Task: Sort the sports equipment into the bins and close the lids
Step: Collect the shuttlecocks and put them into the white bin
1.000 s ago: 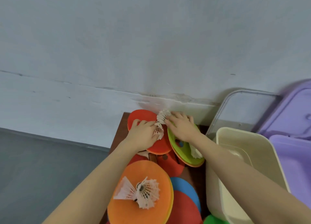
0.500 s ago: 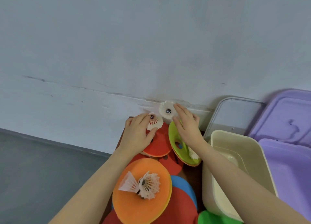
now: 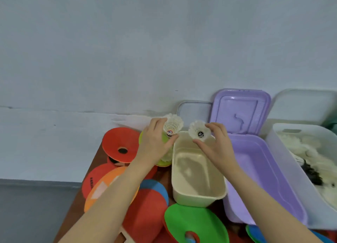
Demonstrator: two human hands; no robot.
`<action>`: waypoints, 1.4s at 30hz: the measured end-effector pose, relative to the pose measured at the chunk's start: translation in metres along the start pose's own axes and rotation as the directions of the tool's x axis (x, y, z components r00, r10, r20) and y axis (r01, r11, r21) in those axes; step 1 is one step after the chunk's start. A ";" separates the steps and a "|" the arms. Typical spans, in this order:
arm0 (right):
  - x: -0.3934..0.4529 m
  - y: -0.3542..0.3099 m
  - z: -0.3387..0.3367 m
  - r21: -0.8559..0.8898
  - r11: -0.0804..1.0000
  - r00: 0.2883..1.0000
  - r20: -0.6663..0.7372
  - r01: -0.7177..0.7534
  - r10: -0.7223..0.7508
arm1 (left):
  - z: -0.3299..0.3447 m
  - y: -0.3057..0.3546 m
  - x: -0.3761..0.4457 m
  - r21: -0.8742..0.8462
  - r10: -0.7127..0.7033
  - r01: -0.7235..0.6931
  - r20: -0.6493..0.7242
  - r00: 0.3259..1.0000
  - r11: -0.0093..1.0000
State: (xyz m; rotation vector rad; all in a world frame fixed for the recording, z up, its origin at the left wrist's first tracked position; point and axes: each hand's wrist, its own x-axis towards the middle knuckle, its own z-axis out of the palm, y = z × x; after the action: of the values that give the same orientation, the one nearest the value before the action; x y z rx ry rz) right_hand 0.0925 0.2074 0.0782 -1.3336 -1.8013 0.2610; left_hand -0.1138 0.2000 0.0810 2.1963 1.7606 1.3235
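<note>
Both hands have lifted from the discs, left hand [image 3: 155, 146] and right hand [image 3: 216, 147] each pinching a shuttlecock [image 3: 172, 126] above the empty cream bin [image 3: 198, 195]; discs remain on the desk [image 3: 73, 211], lids open.

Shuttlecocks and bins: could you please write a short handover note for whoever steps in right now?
Left hand holds one shuttlecock; right hand pinches another shuttlecock, both over the far end of the cream bin.
Cream bin and purple bin look empty; the white bin on the right already holds white items.
The purple lid leans against the wall; no bin is closed.
Left: drop both shuttlecocks, sort the coloured discs on the table, close the lids.
</note>
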 end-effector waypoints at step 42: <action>-0.013 0.329 -0.276 -0.412 0.911 0.882 0.421 -0.022 0.212 | 0.316 0.296 0.018 0.162 -0.014 -0.122 0.654 0.756 0.979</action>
State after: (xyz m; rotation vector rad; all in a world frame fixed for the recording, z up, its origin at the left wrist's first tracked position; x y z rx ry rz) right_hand 0.5193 0.2452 0.0401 -1.7891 -2.2561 0.3072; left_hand 0.3142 0.2538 0.0394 2.3937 1.5785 0.2785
